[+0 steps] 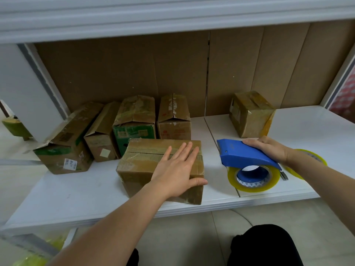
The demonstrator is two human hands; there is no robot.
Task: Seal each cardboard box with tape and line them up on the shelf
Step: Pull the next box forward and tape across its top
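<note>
A person's left hand (178, 169) is lying flat, fingers straight, on top of a cardboard box (146, 164) sitting at the centre of the frame on a white shelf (76, 192). The right hand (269, 148), right of centre, is grasping a blue tape dispenser (247, 156) loaded with a yellowish tape roll (253, 179), resting just right of the box. Four more boxes (134, 120) are standing in a row behind, at left. Another box (251, 114) is sitting apart, upper right. A spare tape roll (315, 158) is lying behind the right wrist.
</note>
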